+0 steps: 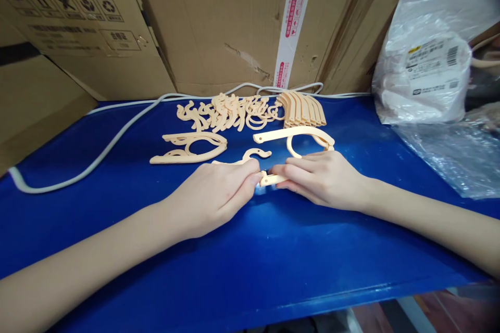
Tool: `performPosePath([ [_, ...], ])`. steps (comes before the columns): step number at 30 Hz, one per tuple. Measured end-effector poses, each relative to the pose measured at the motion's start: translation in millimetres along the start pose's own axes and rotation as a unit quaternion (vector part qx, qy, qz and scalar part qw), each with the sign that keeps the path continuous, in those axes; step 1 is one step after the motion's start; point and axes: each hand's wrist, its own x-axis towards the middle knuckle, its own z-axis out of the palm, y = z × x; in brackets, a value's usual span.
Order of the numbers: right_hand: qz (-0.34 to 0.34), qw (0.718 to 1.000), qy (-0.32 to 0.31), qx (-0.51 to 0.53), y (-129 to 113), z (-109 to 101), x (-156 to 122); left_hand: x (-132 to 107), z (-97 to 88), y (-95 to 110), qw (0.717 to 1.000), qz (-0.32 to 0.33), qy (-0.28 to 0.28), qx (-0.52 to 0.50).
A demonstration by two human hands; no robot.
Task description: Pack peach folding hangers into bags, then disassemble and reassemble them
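Note:
My left hand (222, 187) is closed, thumb and fingertips pinched at the end of a cream plastic hanger arm (272, 180). My right hand (324, 177) grips the same arm from the other side, covering most of it. Just beyond the right hand is a curved cream hanger arm with a ring (295, 134); whether it joins the held arm is hidden. A cream hook piece (255, 154) shows behind my left fingers, partly covered. To the left lies a folded cream hanger (189, 148), its two arms meeting at the right end.
Behind lie a heap of small cream hook pieces (230, 112) and a row of curved arms (302, 109) on the blue table (250, 265). A white cable (125, 132) runs along the back. Cardboard boxes (226, 21) stand behind; a plastic-wrapped roll (433, 78) sits at right.

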Motion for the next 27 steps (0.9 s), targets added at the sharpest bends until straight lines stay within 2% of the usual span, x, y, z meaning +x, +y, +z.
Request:
performPosePath([
  [3,-0.003,1.000,0.002,0.002,-0.3,0.6,-0.4,1.6,1.6,-0.5,0.999,0.009,-0.006,0.048],
  [7,-0.003,1.000,-0.005,-0.001,0.1,2.2,-0.6,5.3,2.8,2.0,0.991,-0.019,-0.035,0.126],
  [10,0.007,1.000,-0.018,-0.002,-0.2,4.0,0.3,6.1,4.1,2.0,0.982,-0.018,-0.038,0.183],
  [14,0.027,0.999,-0.037,0.015,-1.3,4.7,2.3,3.6,8.6,-3.6,0.968,0.023,0.005,0.248],
  [20,0.043,0.997,-0.048,0.047,-3.3,1.8,4.1,1.4,12.4,-10.4,0.939,0.115,0.105,0.308],
  [27,0.065,0.993,-0.070,0.075,-5.5,1.5,5.1,3.0,10.0,-8.8,0.918,0.148,0.119,0.349],
])
